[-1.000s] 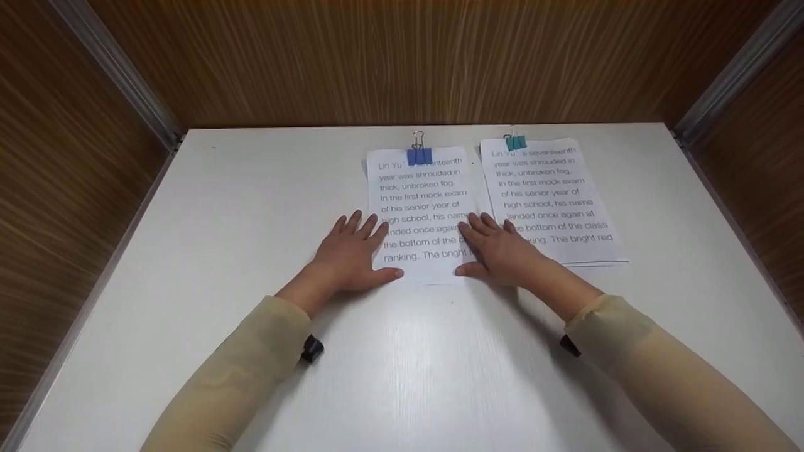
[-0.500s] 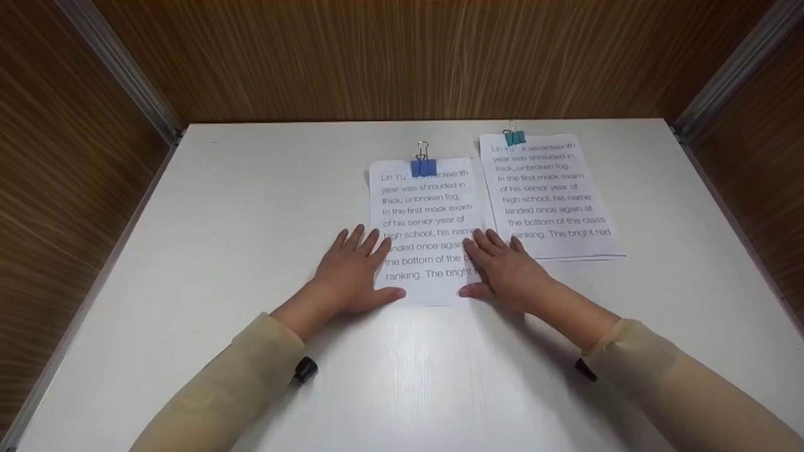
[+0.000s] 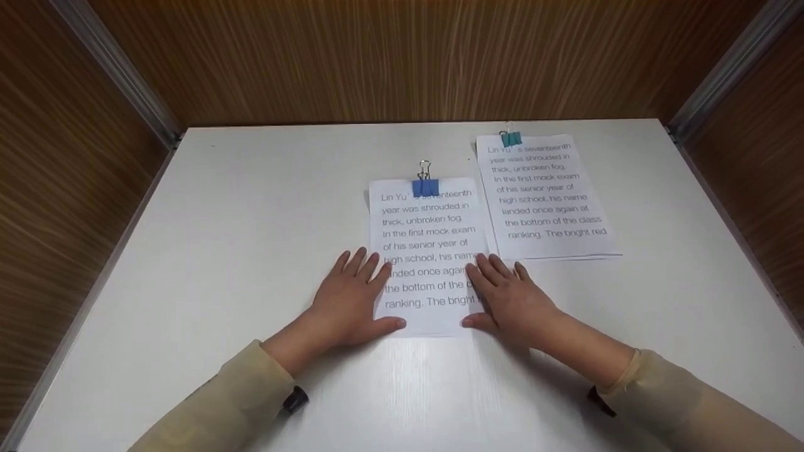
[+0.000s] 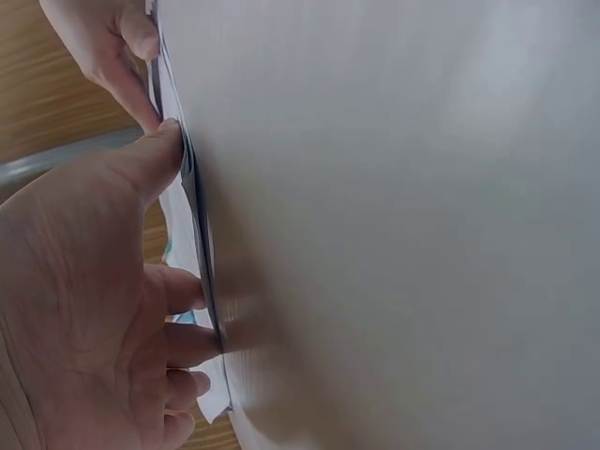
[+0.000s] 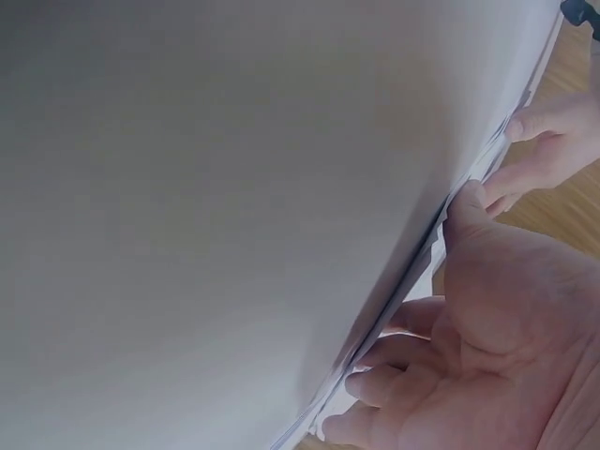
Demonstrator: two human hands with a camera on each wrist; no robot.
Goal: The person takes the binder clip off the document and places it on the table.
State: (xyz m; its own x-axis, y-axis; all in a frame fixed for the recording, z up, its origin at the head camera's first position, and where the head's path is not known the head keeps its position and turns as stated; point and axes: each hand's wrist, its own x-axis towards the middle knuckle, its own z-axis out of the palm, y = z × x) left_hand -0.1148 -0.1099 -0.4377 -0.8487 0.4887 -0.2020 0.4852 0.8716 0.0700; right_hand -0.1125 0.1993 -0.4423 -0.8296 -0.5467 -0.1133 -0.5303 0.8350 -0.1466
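Observation:
A stack of printed sheets (image 3: 427,251) lies flat on the white table, with a blue binder clip (image 3: 426,188) at its top edge. My left hand (image 3: 350,300) rests on the stack's lower left side, fingers spread and thumb on the bottom margin. On the lower right side rests my right hand (image 3: 520,306), likewise spread, its thumb near the bottom edge. Both wrist views show the left palm (image 4: 84,272) and the right palm (image 5: 497,319) at the edges of the thin stack, thumbs and fingertips touching it. Neither hand visibly curls round the paper.
A second stack of printed sheets (image 3: 543,194) with a teal binder clip (image 3: 511,139) lies to the right and farther back. The white table (image 3: 251,213) reaches to a wood-grain back panel (image 3: 402,63). Similar panels stand at both sides.
Both hands and the blue-clipped stack between them have slid toward the person. The teal-clipped stack stays in place and is now uncovered by the right hand.

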